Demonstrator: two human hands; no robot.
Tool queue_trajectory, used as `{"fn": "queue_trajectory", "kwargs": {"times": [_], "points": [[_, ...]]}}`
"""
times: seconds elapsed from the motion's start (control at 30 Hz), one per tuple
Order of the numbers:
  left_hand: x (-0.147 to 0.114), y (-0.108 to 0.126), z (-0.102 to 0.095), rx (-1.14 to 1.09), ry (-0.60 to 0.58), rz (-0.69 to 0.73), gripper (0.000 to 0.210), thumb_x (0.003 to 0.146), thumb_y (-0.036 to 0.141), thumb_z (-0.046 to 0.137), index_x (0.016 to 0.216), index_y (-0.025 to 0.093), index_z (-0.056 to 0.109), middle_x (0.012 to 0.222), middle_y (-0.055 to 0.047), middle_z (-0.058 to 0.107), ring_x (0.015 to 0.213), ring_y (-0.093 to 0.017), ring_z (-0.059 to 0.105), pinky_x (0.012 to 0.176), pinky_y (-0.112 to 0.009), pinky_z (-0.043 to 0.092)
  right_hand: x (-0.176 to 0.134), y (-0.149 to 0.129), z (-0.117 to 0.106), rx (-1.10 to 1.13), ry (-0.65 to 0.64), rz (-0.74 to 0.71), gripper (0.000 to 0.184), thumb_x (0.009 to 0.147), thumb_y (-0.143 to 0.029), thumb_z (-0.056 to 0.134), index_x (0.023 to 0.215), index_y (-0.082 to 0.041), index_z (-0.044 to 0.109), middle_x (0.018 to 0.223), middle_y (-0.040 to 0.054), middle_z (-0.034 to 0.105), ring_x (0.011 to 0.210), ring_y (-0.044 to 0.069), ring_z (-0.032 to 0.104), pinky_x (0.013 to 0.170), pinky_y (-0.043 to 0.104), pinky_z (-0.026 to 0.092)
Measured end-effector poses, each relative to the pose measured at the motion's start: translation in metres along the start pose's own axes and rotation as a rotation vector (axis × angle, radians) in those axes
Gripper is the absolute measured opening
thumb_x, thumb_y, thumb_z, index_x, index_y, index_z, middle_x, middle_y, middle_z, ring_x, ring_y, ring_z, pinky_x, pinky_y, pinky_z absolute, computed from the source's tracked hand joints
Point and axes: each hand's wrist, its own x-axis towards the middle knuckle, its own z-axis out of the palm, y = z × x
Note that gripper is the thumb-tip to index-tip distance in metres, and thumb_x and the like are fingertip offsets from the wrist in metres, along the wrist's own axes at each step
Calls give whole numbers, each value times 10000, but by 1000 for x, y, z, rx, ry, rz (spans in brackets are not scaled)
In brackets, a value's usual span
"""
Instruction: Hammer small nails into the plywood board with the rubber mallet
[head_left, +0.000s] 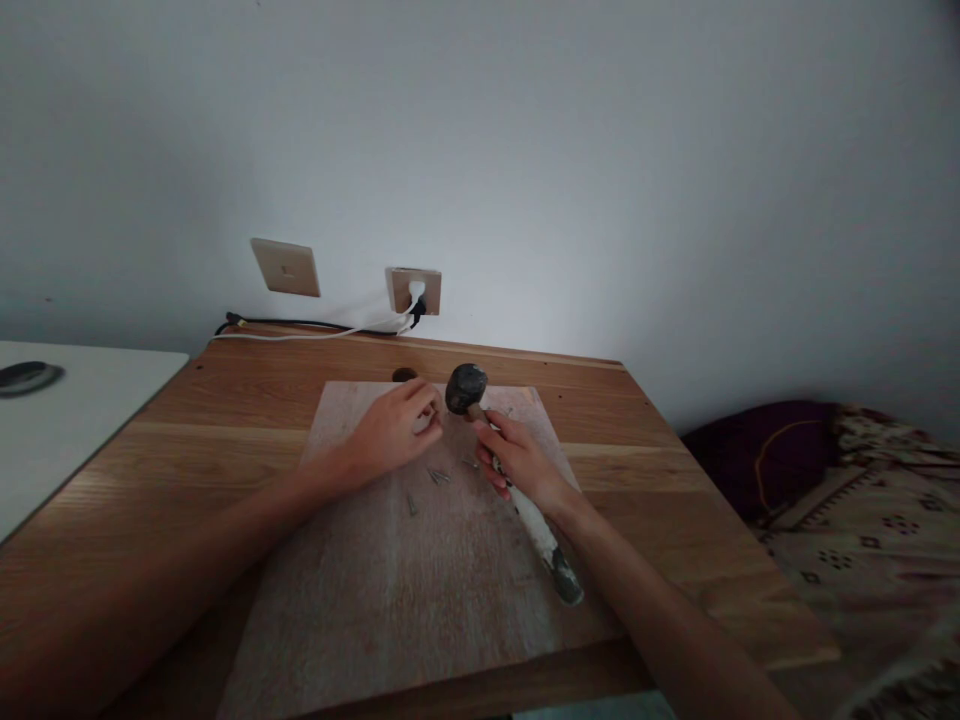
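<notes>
My right hand [517, 455] is wrapped around the upper handle of a hammer [534, 520]. Its dark, worn head points up and left, above the board, while the pale, stained handle slants down to the right. My left hand [397, 430] is curled, with thumb and fingers drawn together just left of the hammer head; whatever they pinch, if anything, is too small to make out. Both hands are over a whitish wooden board [390, 590]. Several small nails [439, 477] lie scattered on it between and below my hands.
The board rests on a wooden table [637, 510] against a wall. Cables [315, 330] run along the table's back edge to a socket [416, 292]. On the left, a white surface [90, 410] bears a dark ring-shaped object [30, 378]. Patterned fabric [862, 540] lies beyond the right edge.
</notes>
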Motion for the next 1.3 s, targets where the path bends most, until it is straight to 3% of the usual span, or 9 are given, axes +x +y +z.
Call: {"fn": "queue_trajectory", "kwargs": {"times": [0.17, 0.33, 0.47, 0.63, 0.73, 0.93, 1.3], "points": [[-3, 34, -1, -22, -334, 404, 184, 961, 119, 594, 1050, 221, 718, 1158, -71, 750, 1166, -241, 664, 1088, -391, 491, -2, 0, -4, 30, 27, -29, 463, 817, -648, 687, 870, -242, 470, 605, -102, 491, 333, 65, 396, 264, 210, 334], [4, 50, 16, -2, -404, 474, 235, 948, 66, 609, 1055, 230, 741, 1171, -81, 764, 1143, -253, 693, 1083, -402, 505, -6, -2, -12, 65, 41, -13, 504, 784, -673, 716, 900, -238, 489, 589, -111, 479, 321, 68, 395, 260, 214, 339], [9, 27, 14, -100, -314, 374, 195, 922, 74, 636, 952, 227, 754, 1086, -69, 766, 1108, -246, 695, 1036, -387, 519, -15, 4, -16, 20, 43, 26, 531, 788, -717, 698, 866, -249, 459, 553, -115, 480, 314, 78, 393, 259, 220, 348], [11, -20, -2, -250, -98, -44, 181, 894, 112, 642, 990, 195, 771, 968, -50, 779, 887, -203, 719, 838, -309, 546, -29, 13, -15, -6, 4, 152, 509, 805, -701, 697, 904, -254, 476, 512, -121, 476, 329, 95, 420, 272, 207, 353], [10, -34, -2, -291, -95, -171, 165, 860, 121, 650, 943, 186, 778, 901, -35, 784, 800, -186, 708, 785, -290, 541, -33, 15, -15, -96, -37, 192, 470, 832, -667, 690, 875, -239, 503, 570, -77, 565, 336, 83, 434, 268, 193, 329], [6, -37, 6, -331, -71, -195, 162, 877, 177, 637, 944, 181, 784, 886, -34, 789, 762, -172, 695, 750, -272, 537, -26, 9, -12, -130, 32, 116, 471, 825, -660, 692, 789, -235, 492, 607, -85, 520, 341, 66, 431, 263, 199, 352], [2, -36, 9, -261, -57, -126, 223, 866, 92, 623, 985, 171, 794, 915, -56, 790, 805, -183, 706, 777, -288, 529, 12, -29, 0, -65, 43, -33, 450, 766, -631, 726, 869, -235, 538, 563, -101, 479, 331, 83, 411, 277, 235, 344]]}}
